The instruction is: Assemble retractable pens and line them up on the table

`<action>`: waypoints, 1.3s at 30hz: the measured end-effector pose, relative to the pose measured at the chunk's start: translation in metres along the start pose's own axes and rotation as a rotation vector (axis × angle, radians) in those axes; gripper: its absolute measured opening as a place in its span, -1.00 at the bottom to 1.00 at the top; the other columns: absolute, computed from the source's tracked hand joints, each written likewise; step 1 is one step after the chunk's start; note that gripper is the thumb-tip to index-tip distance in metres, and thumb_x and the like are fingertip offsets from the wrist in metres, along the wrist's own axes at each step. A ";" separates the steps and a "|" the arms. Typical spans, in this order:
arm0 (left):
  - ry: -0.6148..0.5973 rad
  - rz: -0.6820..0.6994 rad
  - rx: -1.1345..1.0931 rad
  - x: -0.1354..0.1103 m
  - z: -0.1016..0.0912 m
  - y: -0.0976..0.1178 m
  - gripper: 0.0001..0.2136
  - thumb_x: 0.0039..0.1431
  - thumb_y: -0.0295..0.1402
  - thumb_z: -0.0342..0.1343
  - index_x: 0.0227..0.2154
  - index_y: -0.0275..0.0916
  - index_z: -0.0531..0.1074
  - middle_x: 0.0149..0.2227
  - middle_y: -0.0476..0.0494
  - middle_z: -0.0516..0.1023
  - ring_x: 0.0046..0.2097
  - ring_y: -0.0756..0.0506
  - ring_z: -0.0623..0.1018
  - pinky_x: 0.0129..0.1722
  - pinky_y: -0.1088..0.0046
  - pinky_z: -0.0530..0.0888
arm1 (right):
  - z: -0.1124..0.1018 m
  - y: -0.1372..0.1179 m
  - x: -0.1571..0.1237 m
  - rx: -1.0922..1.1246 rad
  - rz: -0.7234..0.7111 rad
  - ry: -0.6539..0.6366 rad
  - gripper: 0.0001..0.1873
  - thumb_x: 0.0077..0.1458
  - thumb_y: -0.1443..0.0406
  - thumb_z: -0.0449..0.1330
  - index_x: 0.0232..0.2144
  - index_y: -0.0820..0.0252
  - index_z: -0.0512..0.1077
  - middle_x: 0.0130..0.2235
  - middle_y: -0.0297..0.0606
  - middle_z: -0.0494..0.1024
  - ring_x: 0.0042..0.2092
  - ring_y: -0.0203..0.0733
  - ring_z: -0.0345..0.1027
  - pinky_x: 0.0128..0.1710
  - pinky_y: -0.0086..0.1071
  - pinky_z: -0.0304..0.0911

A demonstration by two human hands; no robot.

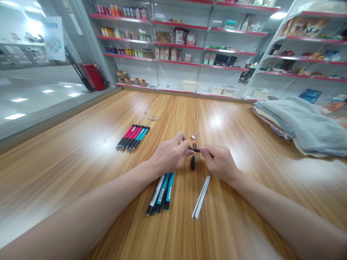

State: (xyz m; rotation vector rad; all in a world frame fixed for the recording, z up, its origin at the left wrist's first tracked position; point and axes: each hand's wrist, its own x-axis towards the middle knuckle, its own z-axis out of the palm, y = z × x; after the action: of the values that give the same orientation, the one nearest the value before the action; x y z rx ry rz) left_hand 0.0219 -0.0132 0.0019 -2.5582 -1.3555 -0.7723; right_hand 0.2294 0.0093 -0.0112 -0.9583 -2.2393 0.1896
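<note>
While working above a wood-grain table [81, 155], faced white shelving [177, 63] with red edges, stocked with bottles [134, 13] and packets [168, 54]. Had a stack of folded cloths [306, 124], striped on top, at the far right, and a red box [93, 77] past the left edge. Reached in over the middle with left hand [172, 153] and right hand [221, 159], near each other but apart. Saw, beyond the left forearm [89, 213], a slanted row of pens [132, 137], pink and turquoise with black grips. Had nearer, partly covered at the upper ends, a cluster of white and blue barrels [162, 193]; to the right of these, several thin white refills [200, 198], close together.

Pinched a short black tube [194, 150], roughly level between the hands: one end between left thumb and fingertips, the other between right thumb and forefinger, with the remaining right fingers curled inward. Could not tell the placing of every left finger. Noted a black sleeve [193, 162] just on the near side, a metal loop [153, 118] beyond the pens, and, past the tube, small dark pieces [194, 145] and silver parts [193, 136].
</note>
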 end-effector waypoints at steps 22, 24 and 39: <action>-0.006 0.128 -0.070 0.001 0.006 -0.005 -0.80 0.32 -0.30 -0.12 -0.21 -0.28 0.36 -0.17 -0.17 0.40 -0.21 -0.03 0.45 -0.24 0.46 0.41 | -0.001 0.003 0.000 0.014 0.033 -0.093 -0.54 0.31 0.11 -0.07 -0.57 0.19 0.27 -0.61 -0.37 0.29 -0.56 -0.36 0.17 -0.49 -0.45 0.01; -0.037 0.123 -0.098 0.001 0.006 -0.007 -0.81 0.32 -0.30 -0.11 -0.19 -0.26 0.35 -0.20 -0.15 0.43 -0.23 -0.03 0.46 -0.27 0.47 0.41 | -0.001 0.003 0.000 0.005 0.029 -0.087 -0.54 0.31 0.12 -0.07 -0.57 0.19 0.27 -0.62 -0.36 0.30 -0.56 -0.36 0.17 -0.50 -0.45 0.00; 0.003 0.186 -0.122 0.002 0.007 -0.006 -0.76 0.35 -0.34 -0.16 -0.17 -0.30 0.39 -0.23 -0.20 0.47 -0.17 -0.09 0.44 -0.14 0.34 0.39 | 0.001 0.001 -0.001 -0.067 -0.019 -0.055 -0.57 0.29 0.16 -0.04 -0.60 0.18 0.21 -0.63 -0.38 0.25 -0.59 -0.36 0.09 -0.52 -0.44 -0.03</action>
State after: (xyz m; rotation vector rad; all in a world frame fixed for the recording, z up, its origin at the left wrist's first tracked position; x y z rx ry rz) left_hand 0.0205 -0.0056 -0.0036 -2.7255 -1.0797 -0.8482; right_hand 0.2298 0.0099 -0.0130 -0.9773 -2.3177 0.1347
